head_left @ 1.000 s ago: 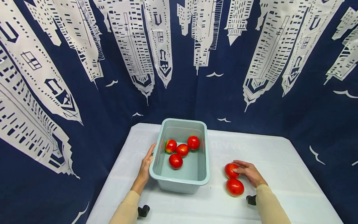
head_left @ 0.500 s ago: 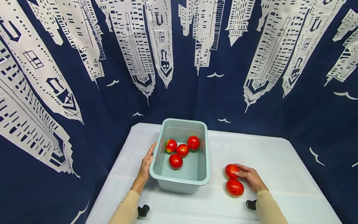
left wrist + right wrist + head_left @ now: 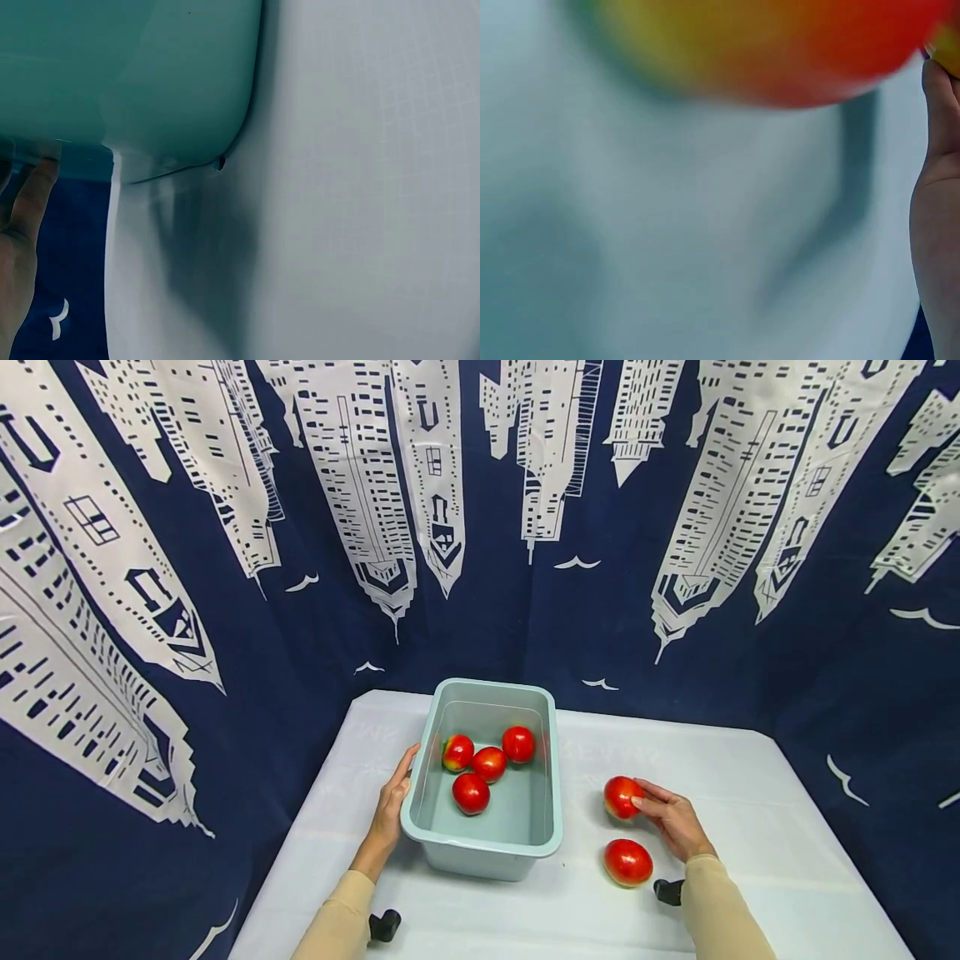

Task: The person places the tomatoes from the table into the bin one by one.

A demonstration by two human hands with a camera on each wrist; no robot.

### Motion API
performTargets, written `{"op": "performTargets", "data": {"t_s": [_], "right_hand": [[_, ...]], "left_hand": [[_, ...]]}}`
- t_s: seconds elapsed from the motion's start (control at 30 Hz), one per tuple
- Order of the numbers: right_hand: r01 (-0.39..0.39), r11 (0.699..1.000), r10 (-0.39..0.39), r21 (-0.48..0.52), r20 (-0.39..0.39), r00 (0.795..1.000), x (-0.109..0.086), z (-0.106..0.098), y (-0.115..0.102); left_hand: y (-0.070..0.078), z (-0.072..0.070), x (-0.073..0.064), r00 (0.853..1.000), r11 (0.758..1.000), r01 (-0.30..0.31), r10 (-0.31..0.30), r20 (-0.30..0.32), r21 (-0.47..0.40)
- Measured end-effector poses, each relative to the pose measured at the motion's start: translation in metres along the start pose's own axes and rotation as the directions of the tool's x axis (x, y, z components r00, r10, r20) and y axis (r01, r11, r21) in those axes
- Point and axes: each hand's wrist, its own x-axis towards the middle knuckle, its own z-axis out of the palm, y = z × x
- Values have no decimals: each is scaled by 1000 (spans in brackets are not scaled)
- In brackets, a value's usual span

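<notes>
A pale blue-green tub (image 3: 521, 852) stands on the white table and holds several shiny red fruits (image 3: 471, 793), one with a yellow-green patch. Along the tub's left side lies my left hand (image 3: 390, 806), its fingers fairly straight against the wall; the left wrist view shows fingers (image 3: 34, 199) at the tub (image 3: 150, 82). To the right of the tub, my right hand (image 3: 672, 822) pinches a red fruit (image 3: 621, 797) between thumb and fingers, just above the table. Nearer the front lies another smooth, oval red fruit (image 3: 628, 862), which blurs to yellow and green in the right wrist view (image 3: 780, 45).
The white table (image 3: 720, 777) runs back to a dark blue cloth (image 3: 480, 635) printed with white buildings and birds. A black object sits by each wrist, one at the left sleeve (image 3: 333, 918) and one at the right sleeve (image 3: 727, 910).
The fruit in my right hand has come away from the fruit in front of it, rising and moving slightly back. My left hand and the tub have stayed put.
</notes>
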Motion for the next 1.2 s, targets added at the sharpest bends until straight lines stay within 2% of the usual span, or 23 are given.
{"op": "performTargets", "data": {"t_s": [0.13, 0.23, 0.43, 0.57, 0.67, 0.83, 1.03, 1.2], "right_hand": [[69, 992, -72, 108, 28, 997, 5, 6, -25], [111, 983, -118, 148, 35, 992, 8, 10, -42], [129, 982, -135, 140, 41, 990, 12, 12, -63], [159, 975, -168, 153, 51, 984, 16, 21, -74], [184, 966, -198, 180, 65, 978, 19, 33, -81], [181, 958, -207, 223, 97, 974, 24, 56, -92], [195, 963, -221, 188, 127, 967, 34, 92, -113], [243, 956, -273, 165, 189, 943, 40, 123, -132]], "left_hand": [[0, -1, 0, 1000, 1000, 1, -1, -11, -13], [-1, 0, 0, 1000, 1000, -5, 5, -9, -17], [-1, 0, -1, 1000, 1000, -9, 9, 6, -9], [-2, -2, -1, 1000, 1000, -14, 14, 3, -1], [-2, -3, -1, 1000, 1000, -18, 18, 5, -3], [-1, -1, -2, 1000, 1000, -16, 16, 1, 2], [-4, 0, -2, 1000, 1000, -19, 19, -7, 9], [5, 0, -1, 1000, 1000, -10, 10, 6, 4]]}}
